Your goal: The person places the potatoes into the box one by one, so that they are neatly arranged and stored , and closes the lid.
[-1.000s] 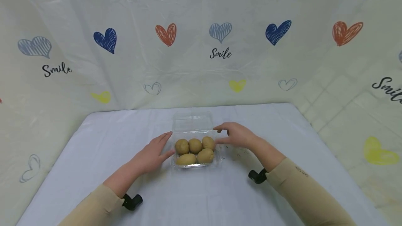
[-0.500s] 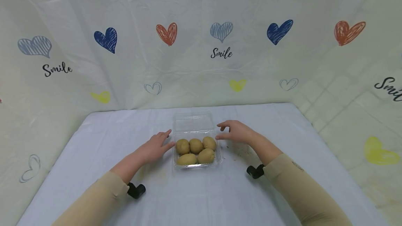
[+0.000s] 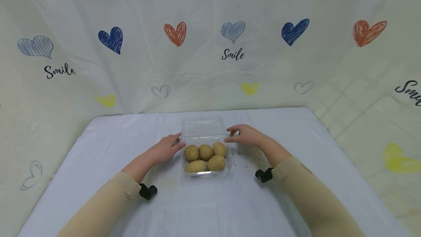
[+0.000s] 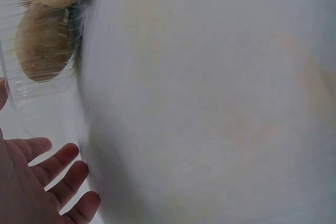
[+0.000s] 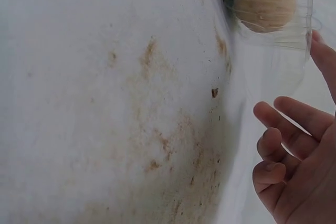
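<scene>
A clear plastic clamshell box (image 3: 206, 174) sits on the cloth with its lid (image 3: 202, 129) folded back, away from the person. Several brown potatoes (image 3: 205, 152) lie in its base in two rows. My left hand (image 3: 164, 150) is at the box's left side, fingers spread, thumb tip right at the rim near the hinge. On the opposite side my right hand (image 3: 246, 135) has its thumb at the rim and its fingers loosely bent beside the lid. In the right wrist view a potato (image 5: 265, 1) shows through the ribbed wall, close to the thumb.
A white cloth (image 3: 210, 207) covers the table, with brown dirt specks (image 5: 163, 142) to the right of the box. Behind the table hangs a pale backdrop (image 3: 204, 72) printed with hearts. Black wrist cameras (image 3: 148, 191) sit under both sleeves.
Both hands have slid away from the person along the box's sides, from beside the potatoes to near the hinge. The box, its lid and the potatoes stay in place.
</scene>
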### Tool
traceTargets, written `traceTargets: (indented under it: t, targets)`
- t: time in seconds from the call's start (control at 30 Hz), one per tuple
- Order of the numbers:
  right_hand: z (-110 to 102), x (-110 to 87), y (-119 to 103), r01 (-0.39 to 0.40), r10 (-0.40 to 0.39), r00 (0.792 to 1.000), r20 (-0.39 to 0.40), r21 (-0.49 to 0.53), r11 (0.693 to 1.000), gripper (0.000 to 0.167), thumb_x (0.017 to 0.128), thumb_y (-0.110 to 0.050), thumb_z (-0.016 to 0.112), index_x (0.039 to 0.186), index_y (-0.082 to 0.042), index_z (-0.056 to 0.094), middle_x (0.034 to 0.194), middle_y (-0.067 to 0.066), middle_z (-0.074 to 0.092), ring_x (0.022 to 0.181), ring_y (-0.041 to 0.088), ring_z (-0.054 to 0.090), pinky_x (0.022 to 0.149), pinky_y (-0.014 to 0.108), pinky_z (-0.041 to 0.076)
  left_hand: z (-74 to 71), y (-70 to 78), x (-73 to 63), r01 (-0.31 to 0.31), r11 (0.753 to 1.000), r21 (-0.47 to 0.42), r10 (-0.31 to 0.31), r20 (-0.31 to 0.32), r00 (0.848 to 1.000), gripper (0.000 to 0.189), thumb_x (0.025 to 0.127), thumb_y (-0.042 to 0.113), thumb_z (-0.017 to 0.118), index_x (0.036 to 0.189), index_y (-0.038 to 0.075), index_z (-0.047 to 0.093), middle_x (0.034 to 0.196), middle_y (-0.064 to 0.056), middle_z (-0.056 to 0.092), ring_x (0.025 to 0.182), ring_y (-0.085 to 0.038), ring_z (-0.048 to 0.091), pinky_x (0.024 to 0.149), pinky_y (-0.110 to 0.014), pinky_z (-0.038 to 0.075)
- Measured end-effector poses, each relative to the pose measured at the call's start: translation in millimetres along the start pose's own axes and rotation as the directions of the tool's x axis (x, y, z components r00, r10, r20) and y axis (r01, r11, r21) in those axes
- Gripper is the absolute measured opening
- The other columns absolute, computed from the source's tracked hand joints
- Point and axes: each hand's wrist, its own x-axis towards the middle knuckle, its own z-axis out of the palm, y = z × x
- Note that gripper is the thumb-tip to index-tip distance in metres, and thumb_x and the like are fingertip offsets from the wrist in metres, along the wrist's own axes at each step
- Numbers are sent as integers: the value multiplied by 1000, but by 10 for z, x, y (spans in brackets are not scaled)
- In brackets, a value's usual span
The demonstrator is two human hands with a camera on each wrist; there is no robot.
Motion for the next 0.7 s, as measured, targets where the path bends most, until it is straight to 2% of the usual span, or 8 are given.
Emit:
traceTargets:
  t: [0.43,0.53,0.7]
  targets:
    - [15,37,14,15,-14,1000,-20,34,999,67,90,-52,68,138,-8,57,115,2,65,103,23,55,89,42,47,-5,3,35,-10,999,-31,10,-11,1000,73,103,52,42,158,8,23,155,-17,37,146,-40,24,116,-58,21]
    - [19,19,5,28,-26,998,-52,45,999,62,91,-49,68,137,-8,58,114,2,65,98,23,55,84,39,47,-6,9,18,-17,998,-56,16,-25,1000,72,104,49,44,159,9,21,155,-17,38,145,-41,25,115,-59,21]
    - [27,-34,-7,60,-54,991,-122,44,997,54,95,-42,65,137,-8,58,114,2,66,90,20,54,75,34,47,24,-16,-8,-75,985,-153,64,-73,995,69,105,44,46,159,10,20,152,-15,41,140,-39,35,111,-59,30]
